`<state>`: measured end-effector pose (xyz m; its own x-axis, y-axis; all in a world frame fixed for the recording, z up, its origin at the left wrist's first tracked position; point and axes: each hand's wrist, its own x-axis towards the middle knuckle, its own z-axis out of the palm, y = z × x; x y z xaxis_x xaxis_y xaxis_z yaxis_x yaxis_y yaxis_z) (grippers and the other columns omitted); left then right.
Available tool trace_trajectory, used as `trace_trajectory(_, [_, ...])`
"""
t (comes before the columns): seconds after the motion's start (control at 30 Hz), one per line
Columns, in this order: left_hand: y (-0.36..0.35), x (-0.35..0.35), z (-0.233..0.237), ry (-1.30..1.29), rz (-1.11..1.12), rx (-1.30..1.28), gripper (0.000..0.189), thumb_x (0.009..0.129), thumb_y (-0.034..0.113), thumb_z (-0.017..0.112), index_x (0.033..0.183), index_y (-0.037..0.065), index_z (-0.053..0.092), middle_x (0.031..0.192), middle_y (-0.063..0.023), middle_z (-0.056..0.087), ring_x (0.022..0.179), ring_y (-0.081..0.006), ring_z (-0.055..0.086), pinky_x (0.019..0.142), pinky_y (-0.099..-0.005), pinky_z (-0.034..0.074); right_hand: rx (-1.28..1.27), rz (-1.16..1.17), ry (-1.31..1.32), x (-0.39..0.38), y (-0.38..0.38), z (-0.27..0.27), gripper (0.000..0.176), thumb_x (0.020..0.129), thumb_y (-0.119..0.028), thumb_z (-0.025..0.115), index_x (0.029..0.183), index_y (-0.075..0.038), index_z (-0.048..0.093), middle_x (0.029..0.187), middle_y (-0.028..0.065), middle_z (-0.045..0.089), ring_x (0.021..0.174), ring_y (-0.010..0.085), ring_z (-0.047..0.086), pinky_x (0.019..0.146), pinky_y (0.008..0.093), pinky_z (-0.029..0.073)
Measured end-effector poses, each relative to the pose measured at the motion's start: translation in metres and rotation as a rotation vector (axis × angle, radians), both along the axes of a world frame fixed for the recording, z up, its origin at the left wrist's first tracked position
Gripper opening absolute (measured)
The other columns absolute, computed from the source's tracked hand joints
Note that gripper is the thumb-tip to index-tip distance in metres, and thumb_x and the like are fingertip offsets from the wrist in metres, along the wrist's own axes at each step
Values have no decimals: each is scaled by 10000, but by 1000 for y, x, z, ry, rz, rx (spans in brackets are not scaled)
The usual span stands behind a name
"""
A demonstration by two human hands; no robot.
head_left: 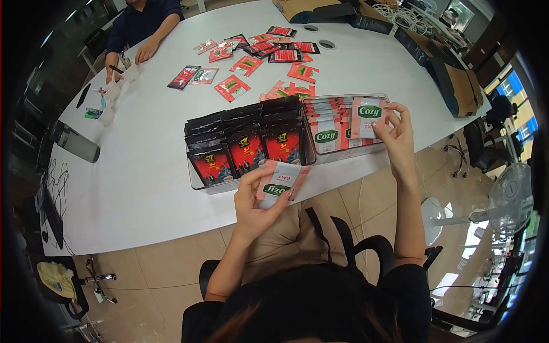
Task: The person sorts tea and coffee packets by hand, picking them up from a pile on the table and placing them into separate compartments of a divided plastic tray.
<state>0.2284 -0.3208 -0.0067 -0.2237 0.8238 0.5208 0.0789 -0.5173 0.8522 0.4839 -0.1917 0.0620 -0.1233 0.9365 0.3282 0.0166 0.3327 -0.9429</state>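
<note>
My left hand (pixel 257 200) pinches a pink-and-white Cozy tea sachet (pixel 283 178), its label upside down, in front of the coffee box. Another Cozy tea sachet (pixel 368 117) is gripped upright by my right hand (pixel 396 134) over the right end of the tea box. That clear box (pixel 349 153) holds rows of Cozy sachets (pixel 327 136) standing on edge. Beside it on the left, a second clear box (pixel 214 187) is filled with black-and-red G7 coffee sachets (pixel 247 150) in several rows.
Loose pink tea and black-red coffee sachets (pixel 246 66) lie scattered beyond the boxes. Across the white table (pixel 143 188) sits a person (pixel 147 28) with hands near white cups (pixel 111 91). A bottle (pixel 77 142) lies at left; open cardboard boxes (pixel 452 86) line the right edge.
</note>
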Motion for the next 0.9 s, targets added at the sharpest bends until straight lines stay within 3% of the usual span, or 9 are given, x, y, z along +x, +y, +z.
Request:
trace_trajectory(0.07, [2,2,1,-22,-1,26,633,723,-79,724,1262,-2,400,999,-126,641,968,-209,645,866,-288,504,24,47,-83,1,1,-4,464,867,46,547,1291,-28,374,1025,96,604,887,110,603,769,235,474])
trace_trajectory(0.17, [-2,0,4,-33,-69,-26,684,716,-110,719,1292,-7,365,1014,-141,636,1007,-231,635,920,-316,494,148,-42,-525,0,-5,7,503,831,27,583,1303,-60,433,985,95,607,838,138,596,779,263,467])
trace_trajectory(0.27, [-3,3,3,-149,-134,0,693,719,-125,710,1304,-8,357,998,-139,642,1008,-239,640,932,-320,487,246,-127,-707,1,-8,16,473,786,-12,638,1243,-81,536,938,92,630,817,165,589,782,283,466])
trace_trajectory(0.37, [-3,1,2,-63,-145,1,690,715,-134,712,1292,-6,355,968,-141,661,1002,-230,647,926,-325,493,482,-238,-748,2,-6,23,375,752,-42,683,1121,-71,621,942,72,647,796,171,580,749,283,470])
trace_trajectory(0.47, [-4,1,1,-9,-110,-16,619,727,-110,715,1247,-6,396,940,-127,681,928,-187,661,849,-284,517,261,-92,-674,12,5,19,331,736,-59,705,1060,-55,638,954,63,652,813,178,570,743,297,470])
trace_trajectory(0.57, [-6,-2,-1,108,-21,5,438,729,-87,717,1108,-15,508,928,-113,692,857,-147,654,751,-245,515,181,-37,-776,14,13,21,282,711,-68,726,978,-48,639,947,60,639,819,193,560,740,305,466])
trace_trajectory(0.67, [0,-4,-3,88,-74,34,275,733,-68,709,976,-25,589,918,-100,696,804,-126,638,677,-227,495,331,-37,-834,12,19,23,279,680,-74,748,927,-46,621,882,56,629,809,202,551,735,318,466])
trace_trajectory(0.87, [-9,-12,-9,309,-8,15,341,779,-105,648,1104,-69,552,943,-125,652,895,-159,636,751,-249,506,225,9,-971,16,24,28,316,659,-44,751,938,-57,604,831,44,599,780,193,555,716,312,469])
trace_trajectory(0.9, [-8,-9,-7,178,-29,-25,323,787,-101,643,1099,-70,566,963,-121,657,870,-147,643,730,-238,514,116,41,-875,13,22,33,313,668,-33,741,946,-53,600,834,46,598,777,194,557,713,308,468])
